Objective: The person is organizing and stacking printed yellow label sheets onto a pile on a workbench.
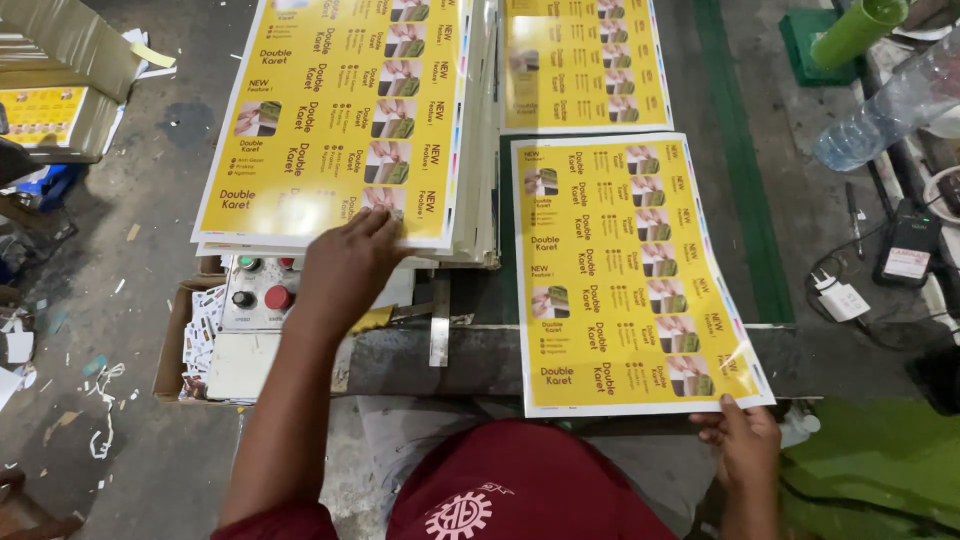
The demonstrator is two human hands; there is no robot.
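The left hand [345,265] lies flat, fingers spread, on the near edge of the stack [335,120] of yellow printed sheets, pressing rather than gripping. The right hand [742,440] pinches the near right corner of a single sheet [620,275], which lies to the right of the stack on the dark surface [480,360] and overhangs its front edge.

With only one corner held, that sheet could sag, crease or slide off the surface towards the person. The stack's near edge also juts past its support above the control box [258,290] with its red buttons, just below the stack; a push from the left hand could skew the top sheets or fan them out. A bottle [885,110] lies well right of the stack, apart from the sheet.
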